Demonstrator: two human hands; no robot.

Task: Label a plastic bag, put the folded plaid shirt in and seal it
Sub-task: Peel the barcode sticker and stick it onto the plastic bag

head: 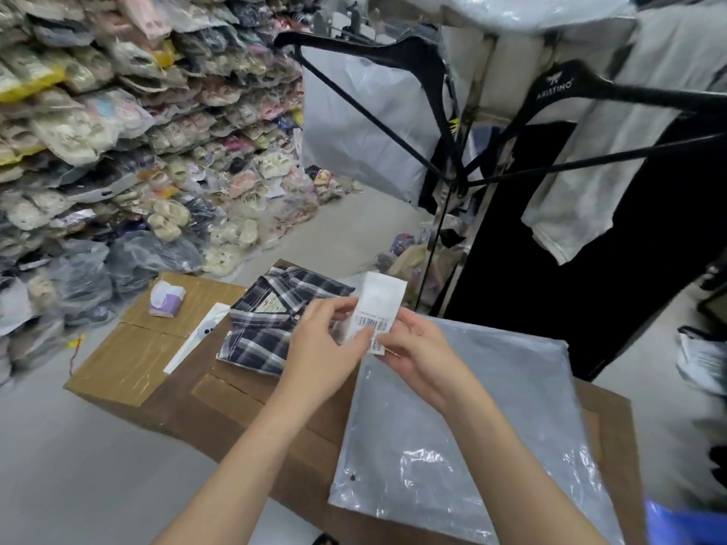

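- The step in hand looks like peeling a barcode sticker off its backing strip, so that it can go onto the plastic bag [491, 407].
- Both hands hold the white label strip [375, 308] up above the cardboard boxes [244, 395]. The left hand [320, 348] pinches the strip's left edge, thumb and forefinger closed on it; the right hand [423, 354] has its fingertips [387, 342] closed on the lowest barcode sticker [378, 344], which seems to be lifting away.
- To do it well, the person should probably peel slowly at a shallow angle, keep the left pinch firm on the backing, and touch only a corner of the adhesive so the sticker stays flat and sticky.
- The bag lies flat just below and to the right of the right fingers, its near end toward the person; a smooth patch should take the sticker without wrinkles.
- The folded plaid shirt [271, 320] lies just left of and beyond the left fingers, partly hidden behind that hand, collar up, apart from the bag.
- A tissue pack [167, 298] sits well left of the fingers, out of the way.
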